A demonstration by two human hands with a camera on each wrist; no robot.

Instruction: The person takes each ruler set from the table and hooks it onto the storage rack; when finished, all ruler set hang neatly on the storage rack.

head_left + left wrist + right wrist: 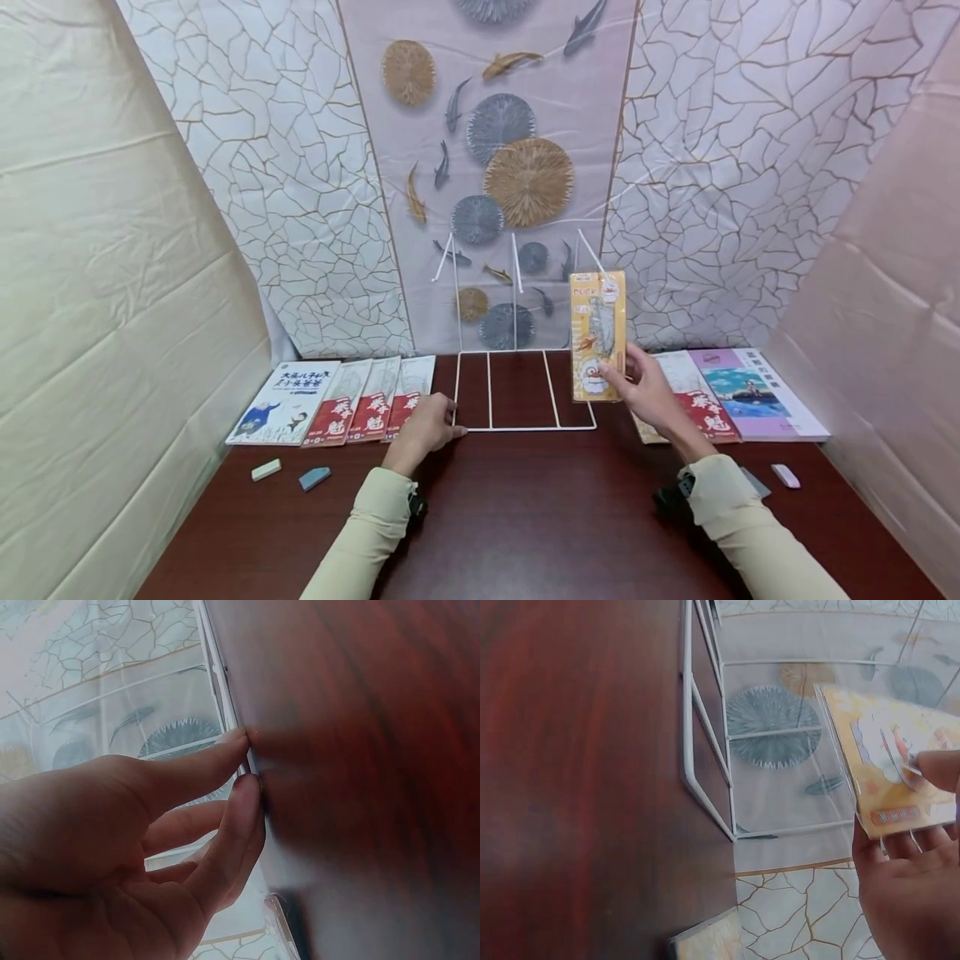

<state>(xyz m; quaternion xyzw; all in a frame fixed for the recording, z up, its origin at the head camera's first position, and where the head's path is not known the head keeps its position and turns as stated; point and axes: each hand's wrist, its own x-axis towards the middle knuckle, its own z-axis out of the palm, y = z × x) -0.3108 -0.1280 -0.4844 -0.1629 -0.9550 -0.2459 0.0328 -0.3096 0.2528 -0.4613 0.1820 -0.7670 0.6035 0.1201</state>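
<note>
A white wire rack [523, 429] stands on the table against the back wall, with upright wires and slanted hooks at the top. My left hand [426, 429] pinches its front left corner between thumb and fingers; in the left wrist view the fingertips [241, 787] meet at the wire, close to the tabletop. My right hand [651, 392] grips the lower right edge of a yellow card pack [581, 333] printed with ducks, a greyish item under its clear cover. The pack is upright in front of the rack's right hook, its thumb side facing me. Whether it touches the hook cannot be told.
Left of the rack lie a white picture book [281, 408] and several red-and-white booklets [372, 404]. At right are another booklet [701, 400] and a purple-edged book [757, 396]. Erasers [266, 470] [785, 476] and a blue-grey piece [314, 478] lie nearer me. Fabric walls flank the table.
</note>
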